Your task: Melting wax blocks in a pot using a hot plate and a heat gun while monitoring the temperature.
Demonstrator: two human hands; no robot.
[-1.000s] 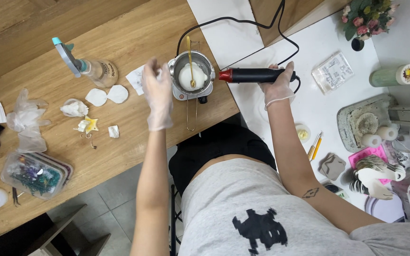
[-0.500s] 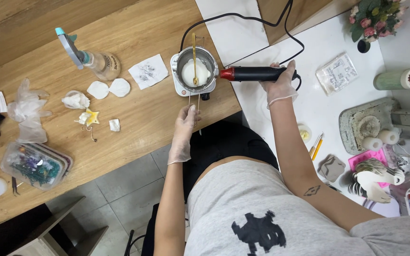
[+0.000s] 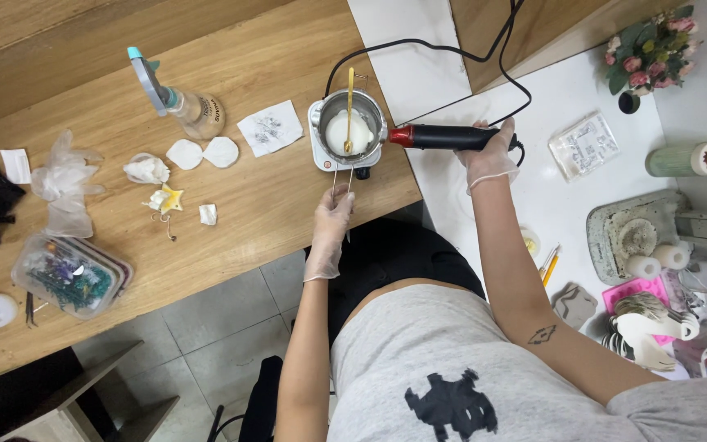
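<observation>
A small metal pot (image 3: 374,112) with white melted wax (image 3: 347,133) stands on a white hot plate (image 3: 319,155) at the wooden table's near edge. A yellow stick (image 3: 350,96) leans in the pot. My gloved right hand (image 3: 488,157) grips the pot's black handle (image 3: 443,137). At the table edge just below the hot plate, my gloved left hand (image 3: 330,223) pinches thin wooden sticks (image 3: 336,178) that point up toward the plate.
Left of the pot lie a printed paper square (image 3: 269,128), white petal shapes (image 3: 203,153), a glass bottle (image 3: 194,112), crumpled gloves (image 3: 65,182) and a clear box of small parts (image 3: 69,277). A black cord (image 3: 452,49) runs back. Moulds, candles and flowers crowd the white table at right.
My left hand drew back from beside the pot, near the paper square, to the table's near edge and now pinches the thin sticks. My right hand stays on the handle.
</observation>
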